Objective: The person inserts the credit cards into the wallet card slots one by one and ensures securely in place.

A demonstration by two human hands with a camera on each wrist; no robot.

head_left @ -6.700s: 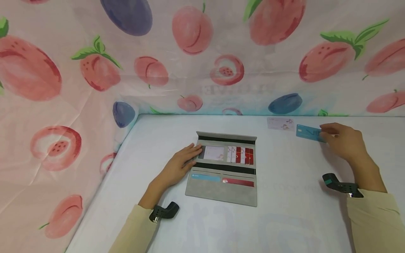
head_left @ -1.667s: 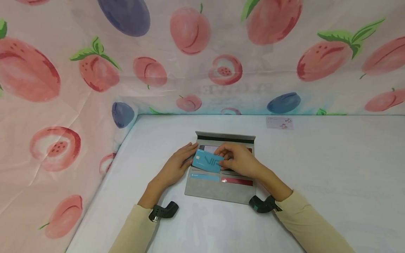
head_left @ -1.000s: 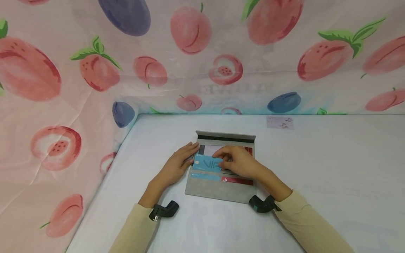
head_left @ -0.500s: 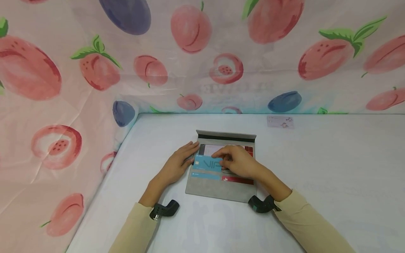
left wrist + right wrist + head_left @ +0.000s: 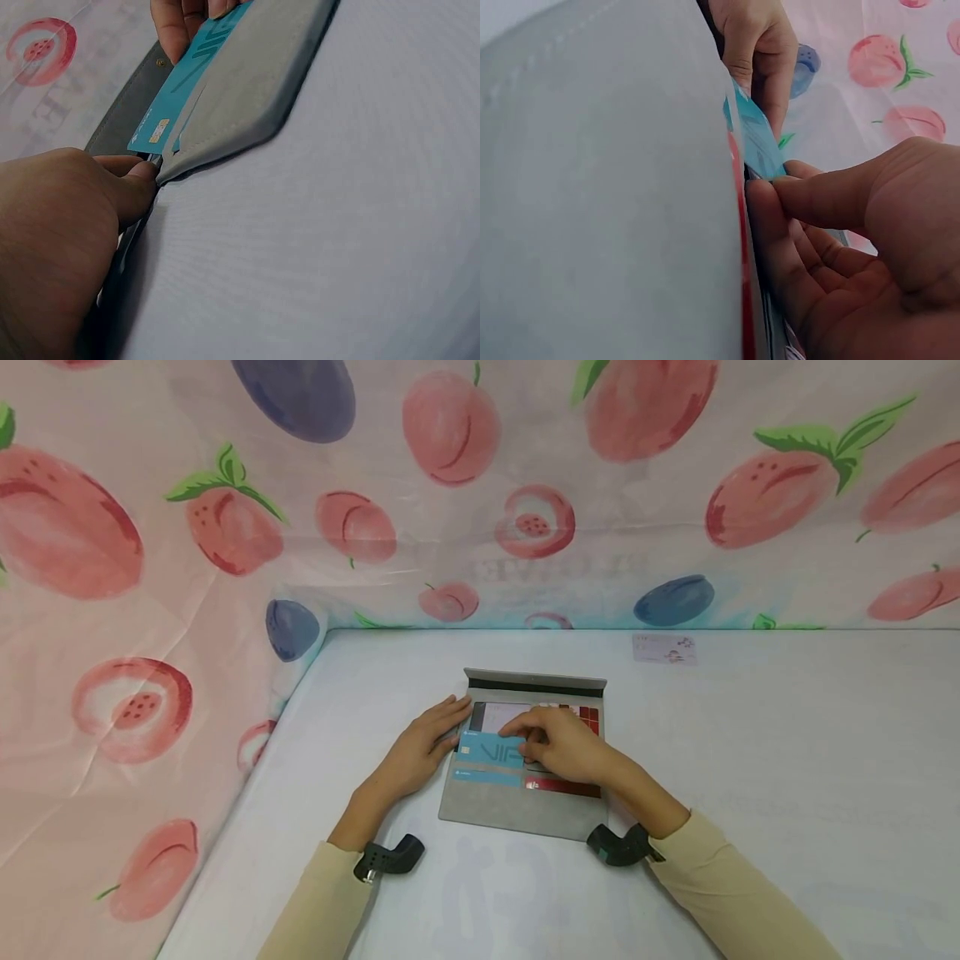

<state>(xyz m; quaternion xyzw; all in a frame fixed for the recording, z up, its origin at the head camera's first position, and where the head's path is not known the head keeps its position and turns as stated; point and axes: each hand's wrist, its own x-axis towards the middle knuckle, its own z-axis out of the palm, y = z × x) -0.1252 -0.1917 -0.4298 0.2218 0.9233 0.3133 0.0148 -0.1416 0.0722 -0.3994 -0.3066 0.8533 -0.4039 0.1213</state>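
Note:
An unfolded grey wallet [image 5: 517, 816] lies on the white table. My right hand [image 5: 568, 743] pinches a blue VIP card [image 5: 480, 748] by its right part. The card lies level over the lower half of the wallet, with its lower edge at the slot above another blue card [image 5: 487, 778]. In the left wrist view, the held blue card [image 5: 169, 105] stands against the grey flap's slot edge. My left hand [image 5: 416, 747] rests along the wallet's left edge, fingers extended. A red card [image 5: 562, 787] sits in the neighbouring slot.
A pale printed card [image 5: 664, 649] lies at the table's back edge. Red cards [image 5: 590, 717] and a pale card [image 5: 498, 717] show in the wallet's upper half, partly behind my right hand. Fruit-patterned cloth [image 5: 450, 510] hangs behind the table.
My right hand has brought the blue VIP card from the table's back right to the wallet. The card has levelled out and slid slightly down toward the slot. My left hand stays on the wallet.

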